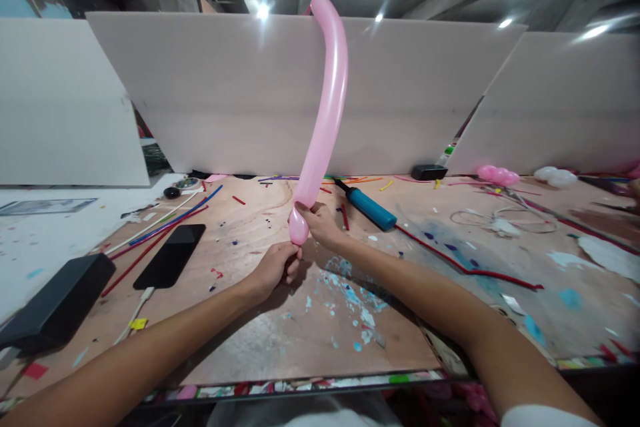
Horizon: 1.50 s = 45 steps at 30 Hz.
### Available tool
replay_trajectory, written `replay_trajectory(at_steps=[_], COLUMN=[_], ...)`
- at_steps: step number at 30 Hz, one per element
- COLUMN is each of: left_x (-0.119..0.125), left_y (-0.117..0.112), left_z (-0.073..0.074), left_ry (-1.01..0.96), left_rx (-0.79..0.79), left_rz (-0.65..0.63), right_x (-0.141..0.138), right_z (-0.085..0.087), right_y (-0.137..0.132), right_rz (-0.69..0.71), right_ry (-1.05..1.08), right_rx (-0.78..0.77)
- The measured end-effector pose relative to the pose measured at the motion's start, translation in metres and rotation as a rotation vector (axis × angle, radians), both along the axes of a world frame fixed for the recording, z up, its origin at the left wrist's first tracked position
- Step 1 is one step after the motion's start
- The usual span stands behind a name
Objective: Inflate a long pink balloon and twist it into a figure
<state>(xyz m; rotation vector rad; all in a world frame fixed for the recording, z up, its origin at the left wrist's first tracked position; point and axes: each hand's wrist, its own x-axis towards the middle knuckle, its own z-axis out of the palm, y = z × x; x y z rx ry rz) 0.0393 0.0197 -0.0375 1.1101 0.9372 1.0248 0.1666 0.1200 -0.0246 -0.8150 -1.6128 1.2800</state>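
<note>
A long pink balloon (327, 107) stands nearly upright over the worktable (280, 340), curving at its top. My right hand (320, 221) is wrapped round the balloon near its lower end, squeezing off a small bubble. My left hand (276, 265) is closed just below, pinching the balloon's bottom tip between its fingers. Both forearms reach in from the near edge.
A teal hand pump (370, 207) lies just right of the hands. A black phone (171, 255) and a black box (55, 303) lie at the left among several uninflated balloons (165, 221). Pink (497, 175) and white (555, 177) balloon shapes sit far right. White boards (240, 93) wall the back.
</note>
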Motion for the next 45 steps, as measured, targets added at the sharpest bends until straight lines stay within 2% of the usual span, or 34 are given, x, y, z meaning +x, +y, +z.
replay_trajectory(at_steps=[4, 8, 12, 15, 23, 31, 36, 38, 40, 43, 45], left_x=[-0.001, -0.003, -0.003, -0.003, -0.002, 0.0, -0.003, -0.005, -0.01, -0.022, -0.028], left_y=[0.003, 0.008, 0.01, 0.008, 0.005, 0.001, 0.007, 0.008, 0.007, 0.004, 0.001], left_z=[-0.001, -0.004, -0.005, -0.005, -0.005, -0.007, -0.011, -0.009, -0.002, 0.016, 0.027], left_ry=[-0.041, -0.033, 0.027, 0.053, -0.018, 0.002, 0.15, 0.33, 0.655, 1.158, 1.321], left_rx=[-0.049, -0.115, -0.088, -0.076, -0.074, -0.013, 0.071, 0.138, 0.318, 0.779, 1.051], left_rz=[0.015, -0.003, -0.027, -0.04, -0.058, -0.062, -0.122, -0.108, -0.054, 0.044, 0.068], right_x=[-0.007, -0.01, -0.008, -0.009, -0.007, -0.013, -0.01, -0.009, -0.007, -0.002, 0.002], right_z=[0.006, 0.017, 0.025, 0.023, 0.014, 0.008, 0.008, 0.011, 0.015, 0.02, 0.017], right_y=[-0.009, -0.024, -0.032, -0.031, -0.024, -0.02, -0.017, -0.014, -0.01, -0.004, -0.003], right_rz=[-0.024, 0.144, 0.223, 0.217, 0.083, 0.062, 0.079, 0.094, 0.109, 0.078, 0.073], right_ry=[0.148, 0.333, 0.297, 0.246, -0.078, 0.085, 0.051, -0.101, -0.266, -0.415, -0.495], right_rx=[-0.056, -0.237, -0.371, -0.308, 0.06, -0.029, -0.05, 0.03, 0.124, 0.217, 0.28])
